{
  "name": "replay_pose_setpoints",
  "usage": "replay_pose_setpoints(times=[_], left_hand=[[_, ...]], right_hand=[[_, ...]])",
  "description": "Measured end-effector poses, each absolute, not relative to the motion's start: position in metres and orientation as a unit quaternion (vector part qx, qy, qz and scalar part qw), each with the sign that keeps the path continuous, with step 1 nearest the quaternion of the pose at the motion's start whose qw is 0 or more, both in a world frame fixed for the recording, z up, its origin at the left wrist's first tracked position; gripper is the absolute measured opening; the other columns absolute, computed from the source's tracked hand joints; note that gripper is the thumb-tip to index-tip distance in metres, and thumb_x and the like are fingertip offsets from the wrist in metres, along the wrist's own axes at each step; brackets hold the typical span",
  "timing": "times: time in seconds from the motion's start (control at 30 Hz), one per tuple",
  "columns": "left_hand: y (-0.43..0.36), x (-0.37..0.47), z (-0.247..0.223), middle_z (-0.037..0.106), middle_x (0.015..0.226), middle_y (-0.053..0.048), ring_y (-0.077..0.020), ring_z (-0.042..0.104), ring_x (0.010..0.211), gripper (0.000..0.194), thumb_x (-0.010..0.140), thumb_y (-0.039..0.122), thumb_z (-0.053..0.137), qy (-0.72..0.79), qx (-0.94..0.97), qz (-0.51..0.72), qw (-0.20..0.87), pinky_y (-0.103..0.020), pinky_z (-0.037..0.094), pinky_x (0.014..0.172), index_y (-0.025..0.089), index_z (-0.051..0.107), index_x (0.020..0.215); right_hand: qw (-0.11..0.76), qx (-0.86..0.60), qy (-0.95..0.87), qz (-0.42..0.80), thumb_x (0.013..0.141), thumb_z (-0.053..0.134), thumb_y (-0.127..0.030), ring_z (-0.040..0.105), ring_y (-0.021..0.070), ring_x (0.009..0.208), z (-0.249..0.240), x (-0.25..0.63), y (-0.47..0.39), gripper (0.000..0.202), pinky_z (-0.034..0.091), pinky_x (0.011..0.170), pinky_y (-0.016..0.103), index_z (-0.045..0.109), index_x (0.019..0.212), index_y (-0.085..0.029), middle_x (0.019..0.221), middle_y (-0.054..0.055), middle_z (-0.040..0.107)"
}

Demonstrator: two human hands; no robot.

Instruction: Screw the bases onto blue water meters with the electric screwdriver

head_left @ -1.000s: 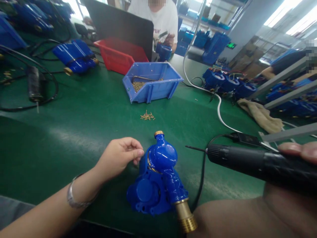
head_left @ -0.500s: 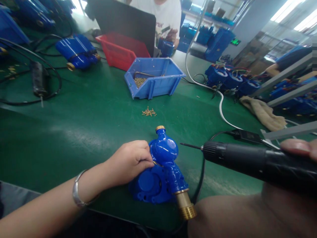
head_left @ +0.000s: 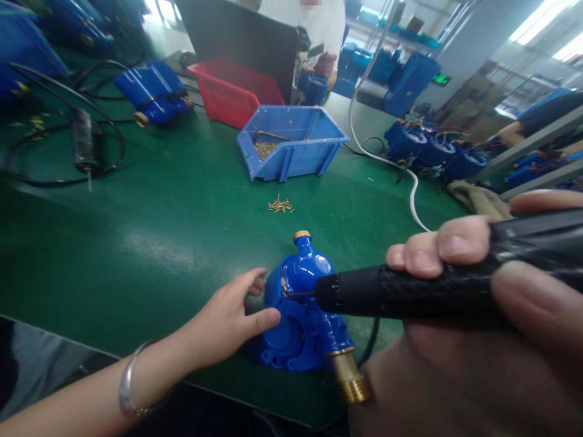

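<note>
A blue water meter body (head_left: 310, 267) with a brass threaded end (head_left: 351, 379) lies on the green table near its front edge, against a blue plastic housing (head_left: 282, 334). My left hand (head_left: 237, 309) is at the left side of these parts, thumb and fingers apart, nothing between them. My right hand (head_left: 460, 261) is wrapped round a black electric screwdriver (head_left: 410, 291) that points left across the meter. Its bit reaches the seam beside the housing; whether a screw sits at the tip is too small to tell. A small pile of brass screws (head_left: 280, 205) lies beyond the meter.
A blue bin (head_left: 305, 158) with screws and a red bin (head_left: 228, 100) stand behind the pile. At the left are another screwdriver (head_left: 86, 142), cables and a blue assembly (head_left: 155, 91). A person (head_left: 325, 64) sits opposite. A white cable (head_left: 412, 188) runs at the right.
My right hand has brought the screwdriver left, its bit now at the meter's seam. My left hand has let go of the spot there and spread its fingers. The view has shifted slightly.
</note>
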State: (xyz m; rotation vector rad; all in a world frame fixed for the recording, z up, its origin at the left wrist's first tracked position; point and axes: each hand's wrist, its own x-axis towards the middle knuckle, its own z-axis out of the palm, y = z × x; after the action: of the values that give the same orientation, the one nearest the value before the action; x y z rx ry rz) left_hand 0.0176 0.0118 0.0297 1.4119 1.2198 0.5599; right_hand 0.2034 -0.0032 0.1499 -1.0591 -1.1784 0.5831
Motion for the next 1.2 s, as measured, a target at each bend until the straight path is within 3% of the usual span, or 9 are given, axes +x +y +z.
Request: replay_pose_setpoints(times=[0.1, 0.23, 0.33, 0.47, 0.67, 1.07, 1.17, 1.2], left_hand=[[0.005, 0.027, 0.029, 0.056, 0.123, -0.015, -0.0284, 0.054, 0.109, 0.08, 0.066, 0.057, 0.063, 0.463, 0.428, 0.194, 0.751, -0.036, 0.044, 0.089, 0.014, 0.039, 0.129], [0.004, 0.037, 0.03, 0.055, 0.126, -0.015, -0.0282, 0.052, 0.114, 0.082, 0.058, 0.047, 0.073, 0.429, 0.329, 0.242, 0.806, -0.034, 0.043, 0.092, 0.013, 0.037, 0.124], [0.002, 0.043, 0.027, 0.056, 0.121, -0.019, -0.0314, 0.055, 0.107, 0.088, 0.054, 0.047, 0.073, 0.438, 0.296, 0.276, 0.803, -0.038, 0.045, 0.089, 0.011, 0.033, 0.124], [-0.003, 0.045, 0.022, 0.057, 0.117, -0.018, -0.0314, 0.055, 0.106, 0.08, 0.057, 0.045, 0.071, 0.436, 0.303, 0.3, 0.793, -0.037, 0.046, 0.085, 0.012, 0.035, 0.12], [-0.005, 0.044, 0.016, 0.056, 0.121, -0.015, -0.0289, 0.053, 0.109, 0.07, 0.063, 0.043, 0.069, 0.409, 0.32, 0.321, 0.792, -0.035, 0.045, 0.087, 0.015, 0.037, 0.119], [0.0, 0.039, 0.02, 0.056, 0.12, -0.017, -0.0302, 0.054, 0.108, 0.078, 0.062, 0.047, 0.066, 0.424, 0.371, 0.27, 0.781, -0.039, 0.045, 0.089, 0.011, 0.035, 0.124], [0.025, 0.024, 0.026, 0.066, 0.106, -0.012, -0.0267, 0.061, 0.097, 0.062, 0.069, 0.05, 0.059, 0.411, 0.521, 0.185, 0.725, -0.035, 0.049, 0.081, 0.013, 0.051, 0.117], [0.04, 0.019, 0.027, 0.069, 0.095, -0.009, -0.0252, 0.064, 0.088, 0.05, 0.073, 0.051, 0.056, 0.452, 0.605, 0.155, 0.637, -0.034, 0.05, 0.076, 0.014, 0.06, 0.106]], right_hand=[[0.702, -0.388, -0.491, 0.34, 0.073, 0.053, -0.018, 0.054, 0.0153, 0.063, 0.145, 0.198, 0.005, 0.025, 0.048, 0.064, 0.034, 0.055, 0.097, -0.025, 0.072, -0.001, 0.051], [0.668, -0.385, -0.478, 0.421, 0.072, 0.057, -0.01, 0.056, 0.0139, 0.063, 0.135, 0.191, 0.016, 0.032, 0.048, 0.064, 0.032, 0.05, 0.099, -0.024, 0.072, -0.003, 0.057], [0.611, -0.362, -0.504, 0.492, 0.069, 0.059, -0.01, 0.057, 0.0126, 0.063, 0.125, 0.188, 0.023, 0.032, 0.05, 0.078, 0.038, 0.047, 0.095, -0.024, 0.069, -0.005, 0.057], [0.578, -0.349, -0.524, 0.519, 0.07, 0.059, -0.011, 0.056, 0.0106, 0.063, 0.113, 0.192, 0.026, 0.03, 0.041, 0.097, 0.048, 0.046, 0.093, -0.026, 0.068, -0.007, 0.054], [0.575, -0.329, -0.557, 0.501, 0.076, 0.063, -0.022, 0.056, 0.0112, 0.063, 0.104, 0.198, 0.028, 0.031, 0.037, 0.101, 0.048, 0.046, 0.1, -0.028, 0.069, -0.007, 0.053], [0.596, -0.356, -0.519, 0.499, 0.074, 0.063, -0.017, 0.055, 0.0112, 0.064, 0.107, 0.19, 0.025, 0.032, 0.034, 0.1, 0.044, 0.047, 0.1, -0.024, 0.07, -0.007, 0.054], [0.597, -0.35, -0.518, 0.503, 0.072, 0.062, -0.016, 0.055, 0.0115, 0.063, 0.107, 0.19, 0.025, 0.036, 0.035, 0.098, 0.044, 0.046, 0.103, -0.024, 0.069, -0.007, 0.055], [0.596, -0.342, -0.521, 0.506, 0.072, 0.062, -0.016, 0.055, 0.0115, 0.062, 0.106, 0.19, 0.025, 0.037, 0.036, 0.097, 0.044, 0.046, 0.104, -0.024, 0.069, -0.007, 0.055]])
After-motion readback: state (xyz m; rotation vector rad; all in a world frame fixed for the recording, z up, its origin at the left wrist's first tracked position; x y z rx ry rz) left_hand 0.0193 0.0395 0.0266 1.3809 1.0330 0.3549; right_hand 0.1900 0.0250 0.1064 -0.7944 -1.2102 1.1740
